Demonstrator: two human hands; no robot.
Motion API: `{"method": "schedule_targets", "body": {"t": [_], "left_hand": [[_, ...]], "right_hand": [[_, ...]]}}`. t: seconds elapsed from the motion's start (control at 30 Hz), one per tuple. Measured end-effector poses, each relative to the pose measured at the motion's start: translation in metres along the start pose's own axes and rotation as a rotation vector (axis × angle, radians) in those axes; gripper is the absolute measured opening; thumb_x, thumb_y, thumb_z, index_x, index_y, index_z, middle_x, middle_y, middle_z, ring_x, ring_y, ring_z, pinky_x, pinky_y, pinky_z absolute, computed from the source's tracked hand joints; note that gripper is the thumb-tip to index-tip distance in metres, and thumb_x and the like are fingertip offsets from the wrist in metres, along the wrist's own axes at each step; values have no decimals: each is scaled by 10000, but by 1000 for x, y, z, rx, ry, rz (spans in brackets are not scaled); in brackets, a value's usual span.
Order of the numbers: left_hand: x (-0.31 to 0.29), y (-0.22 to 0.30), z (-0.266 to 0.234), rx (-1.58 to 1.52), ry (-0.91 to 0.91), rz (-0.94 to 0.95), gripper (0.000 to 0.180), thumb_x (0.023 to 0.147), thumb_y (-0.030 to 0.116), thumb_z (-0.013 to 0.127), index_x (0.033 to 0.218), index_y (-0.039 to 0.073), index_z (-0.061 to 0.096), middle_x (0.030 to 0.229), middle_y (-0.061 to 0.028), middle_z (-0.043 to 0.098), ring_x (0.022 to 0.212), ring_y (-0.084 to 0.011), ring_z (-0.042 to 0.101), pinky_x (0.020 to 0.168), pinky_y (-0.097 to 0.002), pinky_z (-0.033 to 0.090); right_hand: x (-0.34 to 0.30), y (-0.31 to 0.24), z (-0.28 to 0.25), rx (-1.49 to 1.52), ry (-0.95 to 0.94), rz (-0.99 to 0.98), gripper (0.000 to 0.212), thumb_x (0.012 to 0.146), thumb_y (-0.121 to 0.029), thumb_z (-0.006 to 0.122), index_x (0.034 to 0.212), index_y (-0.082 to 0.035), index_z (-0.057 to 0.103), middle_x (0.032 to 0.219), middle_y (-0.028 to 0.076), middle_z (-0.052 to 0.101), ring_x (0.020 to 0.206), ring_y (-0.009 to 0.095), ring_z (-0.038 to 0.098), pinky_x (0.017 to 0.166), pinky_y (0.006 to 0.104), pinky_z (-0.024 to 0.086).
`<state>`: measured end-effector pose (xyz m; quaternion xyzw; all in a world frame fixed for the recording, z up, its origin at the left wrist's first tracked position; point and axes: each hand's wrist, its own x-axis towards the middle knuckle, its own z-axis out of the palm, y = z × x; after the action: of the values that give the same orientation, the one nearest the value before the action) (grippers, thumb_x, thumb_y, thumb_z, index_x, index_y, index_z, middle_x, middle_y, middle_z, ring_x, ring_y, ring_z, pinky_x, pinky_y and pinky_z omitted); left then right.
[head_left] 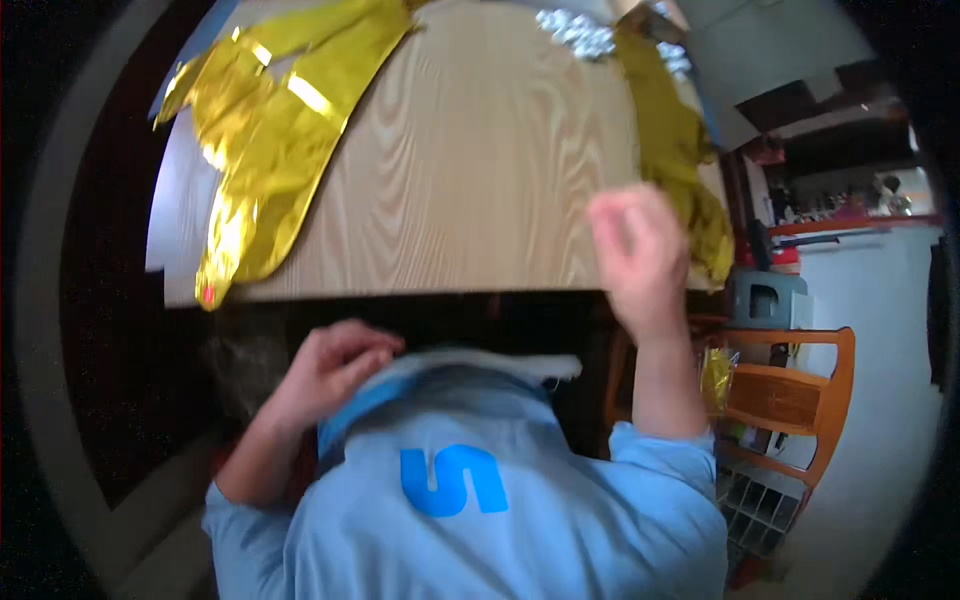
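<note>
My left hand [335, 367] and right hand [645, 255] are curling; I can't tell if they're holding anything. A shiny gold foil sheet [270, 150] is reaching the near left corner of the wooden worktop [470, 150], probably feeling light, slippery, needing soft pinching along its edge.

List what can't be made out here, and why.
All in the head view:
Right hand: motion blur hides whether it pinches anything.
Gold foil on the left: far end cut off by the top edge.
Silvery pile: too blurred and small to identify.
Beneath the table: lost in shadow.
</note>
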<state>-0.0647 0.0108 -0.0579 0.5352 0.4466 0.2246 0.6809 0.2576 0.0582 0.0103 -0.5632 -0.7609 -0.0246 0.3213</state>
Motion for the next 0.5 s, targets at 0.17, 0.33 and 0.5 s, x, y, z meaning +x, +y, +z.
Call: {"method": "schedule_targets", "body": {"t": [0.17, 0.33, 0.5], "left_hand": [[10, -63, -8, 376, -17, -16, 250, 866, 162, 617, 1041, -13, 652, 930, -131, 674, 841, -149, 614, 756, -286, 493], [16, -73, 15, 482, -245, -104, 276, 854, 221, 638, 1009, -7, 665, 981, -130, 677, 881, -137, 605, 796, -308, 493], [20, -86, 25, 571, -258, -51, 204, 821, 185, 650, 938, 22, 688, 911, -115, 687, 819, -151, 622, 764, -314, 501]], "right_hand": [[-119, -55, 62, 503, -492, 275, 108, 763, -146, 669, 798, -45, 651, 779, 122, 605, 763, 301, 600, 678, 401, 476], [-138, -70, 88, 475, -709, 153, 257, 759, -227, 689, 905, -18, 655, 855, 134, 620, 811, 280, 614, 717, 376, 494], [-142, -52, 106, 583, -1034, 333, 244, 752, -212, 685, 867, 2, 668, 798, 131, 659, 741, 219, 641, 693, 323, 506]]}}
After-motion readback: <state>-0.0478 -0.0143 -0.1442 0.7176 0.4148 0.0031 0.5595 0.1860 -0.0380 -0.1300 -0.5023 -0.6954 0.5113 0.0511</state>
